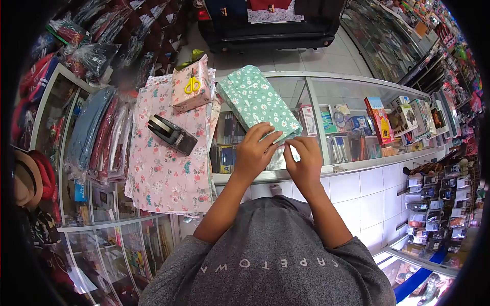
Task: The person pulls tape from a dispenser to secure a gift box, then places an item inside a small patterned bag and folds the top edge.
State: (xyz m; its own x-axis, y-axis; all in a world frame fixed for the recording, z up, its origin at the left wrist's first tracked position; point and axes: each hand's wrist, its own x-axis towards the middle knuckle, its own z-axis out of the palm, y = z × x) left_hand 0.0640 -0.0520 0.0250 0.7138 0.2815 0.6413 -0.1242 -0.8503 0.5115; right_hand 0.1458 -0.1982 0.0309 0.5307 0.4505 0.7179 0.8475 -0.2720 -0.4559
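Note:
A box wrapped in green daisy-print gift paper [260, 99] lies at a slant on the glass counter. My left hand [254, 153] rests on its near end, fingers bent over the paper and pressing on it. Close beside it, my right hand [305, 159] has thumb and forefinger pinched together at the box's near corner; what is between them is too small to make out. To the left, a black tape dispenser [172, 135] sits on a stack of pink floral paper sheets [163, 181]. Yellow-handled scissors [192, 84] lie on a box wrapped in pink floral paper [191, 104].
The glass display counter [352, 166] holds stationery and small boxed goods, with more boxes [378, 120] upright at its right. Bagged clothes [87, 135] hang at the left. Beyond the counter stands a dark vehicle [270, 33]. Small packets [441, 204] hang on a rack at the right.

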